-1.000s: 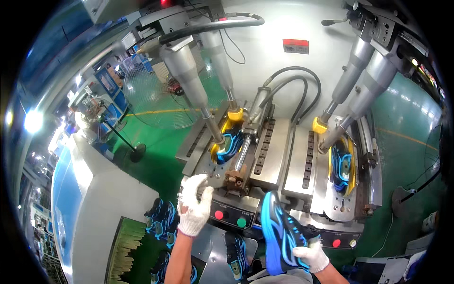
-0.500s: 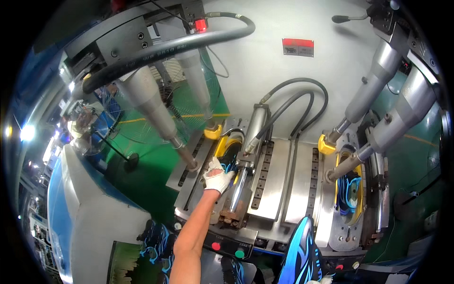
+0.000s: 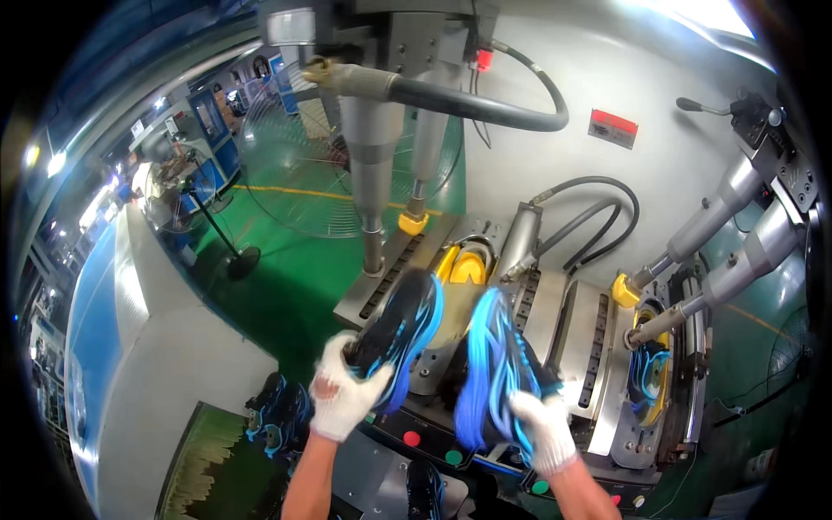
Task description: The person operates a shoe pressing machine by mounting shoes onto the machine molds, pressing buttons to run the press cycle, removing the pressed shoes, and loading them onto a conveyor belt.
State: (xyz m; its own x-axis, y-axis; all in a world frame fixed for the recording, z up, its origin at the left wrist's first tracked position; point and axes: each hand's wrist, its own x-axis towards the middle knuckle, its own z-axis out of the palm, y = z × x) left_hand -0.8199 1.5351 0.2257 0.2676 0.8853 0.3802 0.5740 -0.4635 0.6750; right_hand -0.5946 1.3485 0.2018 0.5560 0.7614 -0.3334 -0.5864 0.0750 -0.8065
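Observation:
My left hand (image 3: 347, 386), in a white glove, is wrapped around a black shoe (image 3: 392, 329) with a blue sole edge. Its toe points up and away, in front of the machine's left station. In my gloved right hand (image 3: 542, 425) is a second shoe (image 3: 494, 373), tilted so its light and dark blue sole faces left. The two shoes are side by side and apart. Beyond them, the yellow pad (image 3: 468, 267) of the left station shows with no shoe on it. Another black and blue shoe (image 3: 646, 373) sits in the right station's yellow cradle.
Press cylinders (image 3: 373, 147) and a thick black hose (image 3: 477, 106) hang over the left station. More cylinders (image 3: 737, 247) slant over the right one. Red (image 3: 412, 439) and green buttons (image 3: 453, 457) line the front panel. Several shoes (image 3: 277, 414) are at lower left; another (image 3: 425, 490) lies below.
My left hand has lifted the shoe out of the left station and drawn it nearer. My right hand has come up into view with its shoe. The view has swung left.

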